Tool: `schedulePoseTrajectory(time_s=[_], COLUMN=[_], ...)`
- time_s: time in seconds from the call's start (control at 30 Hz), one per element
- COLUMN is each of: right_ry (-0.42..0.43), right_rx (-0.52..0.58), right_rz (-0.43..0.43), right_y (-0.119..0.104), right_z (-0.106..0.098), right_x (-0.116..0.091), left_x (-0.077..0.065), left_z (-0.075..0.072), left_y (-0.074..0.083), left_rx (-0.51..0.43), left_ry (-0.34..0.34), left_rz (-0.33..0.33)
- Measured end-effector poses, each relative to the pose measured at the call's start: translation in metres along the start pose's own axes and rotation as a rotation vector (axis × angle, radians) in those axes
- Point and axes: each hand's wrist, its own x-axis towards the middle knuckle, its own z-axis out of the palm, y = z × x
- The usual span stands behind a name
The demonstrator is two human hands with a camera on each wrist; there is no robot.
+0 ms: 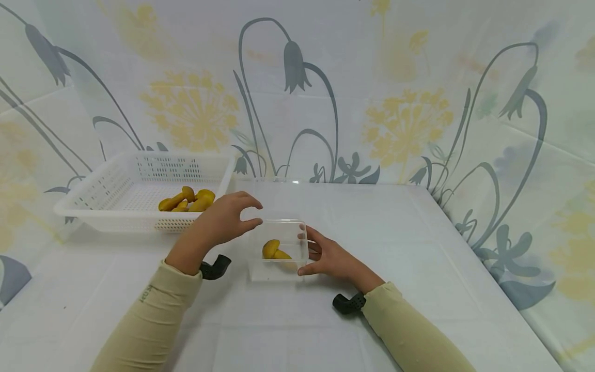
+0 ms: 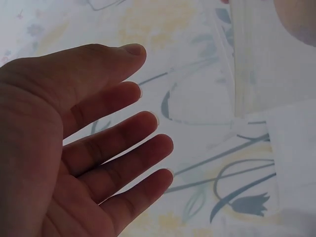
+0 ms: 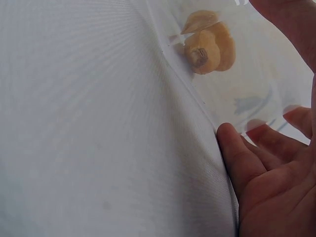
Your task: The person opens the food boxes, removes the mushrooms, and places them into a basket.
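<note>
A clear plastic container [image 1: 286,225] stands on the white-covered table with a yellow-brown mushroom [image 1: 271,248] inside, also visible through the plastic in the right wrist view [image 3: 205,47]. My right hand [image 1: 327,257] holds the container by its right side, thumb at the near corner and fingers along the wall. At the container's left, my left hand [image 1: 226,217] hovers with thumb and fingers spread apart. The left wrist view shows that hand [image 2: 94,143] with nothing in its grasp.
Left of the container, a white perforated plastic basket [image 1: 111,213] holds several yellow-brown mushrooms [image 1: 201,201] in its near right corner. A flower-patterned cloth [image 1: 344,51] hangs behind the table. Black devices [image 1: 216,267] sit at both wrists.
</note>
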Motion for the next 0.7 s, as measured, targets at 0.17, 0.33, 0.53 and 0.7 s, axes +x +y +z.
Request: schedulePoseTrajectory(time_s=[0.17,0.33,0.53,0.7], right_ry=[0.009,0.004,0.003,-0.008], right_rx=[-0.009,-0.022,0.0,0.011], right_rz=[0.005,-0.004,0.018,-0.003], right_y=[0.0,0.0,-0.001,0.001], right_z=[0.0,0.001,0.0,0.0], right_x=[-0.001,0.001,0.001,0.0], left_x=[0.001,0.002,0.007,0.013], left_z=[0.004,0.009,0.017,0.022], left_y=[0.006,0.011,0.019,0.028], left_rx=[-0.009,-0.022,-0.04,-0.03], left_ry=[-0.042,-0.103,-0.213,-0.31], left_rz=[0.03,0.035,0.047,0.058])
